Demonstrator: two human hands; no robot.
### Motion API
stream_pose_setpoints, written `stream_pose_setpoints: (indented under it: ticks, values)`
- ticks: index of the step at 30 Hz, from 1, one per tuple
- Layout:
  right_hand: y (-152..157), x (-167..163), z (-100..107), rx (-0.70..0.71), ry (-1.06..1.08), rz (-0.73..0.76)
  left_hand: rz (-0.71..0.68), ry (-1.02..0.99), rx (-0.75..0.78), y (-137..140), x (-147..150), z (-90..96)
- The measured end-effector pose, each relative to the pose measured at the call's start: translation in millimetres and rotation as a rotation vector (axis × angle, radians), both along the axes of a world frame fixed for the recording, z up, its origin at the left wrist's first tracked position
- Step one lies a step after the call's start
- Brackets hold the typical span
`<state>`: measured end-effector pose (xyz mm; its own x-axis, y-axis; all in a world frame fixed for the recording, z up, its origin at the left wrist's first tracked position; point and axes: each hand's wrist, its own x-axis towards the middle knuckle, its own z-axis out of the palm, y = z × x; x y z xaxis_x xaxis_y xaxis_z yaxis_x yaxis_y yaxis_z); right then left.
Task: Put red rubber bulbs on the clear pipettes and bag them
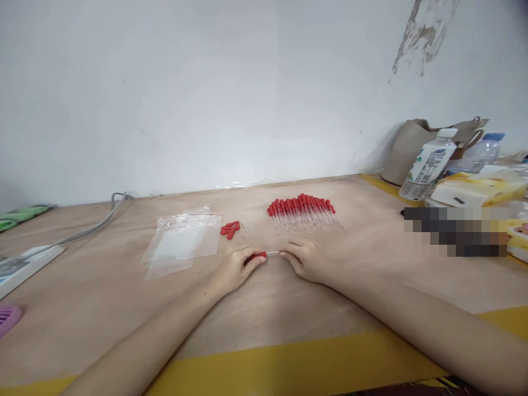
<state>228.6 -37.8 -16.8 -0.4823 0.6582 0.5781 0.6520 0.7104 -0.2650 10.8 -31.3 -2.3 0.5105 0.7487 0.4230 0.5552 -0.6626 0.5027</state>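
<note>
My left hand [243, 267] pinches the red rubber bulb [259, 255] of a small dropper. From the bulb a thin clear tube [272, 253] runs right into the fingertips of my right hand [303, 259], which are closed on its far end. Just beyond my left hand lie several loose red bulbs [230, 229], with a few thin clear tubes [246, 226] beside them. Past my right hand, a row of red-bulbed droppers [303, 212] is laid side by side, bulbs toward the wall. Clear zip bags [181, 239] overlap on the left.
A grey cable [94, 223] and a white power strip [31, 268] lie at the left. On the right stand a labelled bottle [429, 165], a beige bag [406, 151] and a yellow-and-white tissue pack [474, 192]. A white wall [206, 99] closes off the back.
</note>
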Motion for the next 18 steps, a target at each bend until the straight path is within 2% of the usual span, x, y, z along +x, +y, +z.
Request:
stream_pose_setpoints:
  ticks: [4,7,18]
  values:
    - [0,2,6,-0.052,0.060,0.045,0.021,-0.083,-0.023,5,-2,-4.5]
    - [0,3,8,-0.040,0.077,0.083,0.016,-0.113,-0.064,6,-3,-7.1]
    - [5,0,-3,0.038,0.031,0.114,-0.022,-0.057,-0.120,0,-3,-2.2]
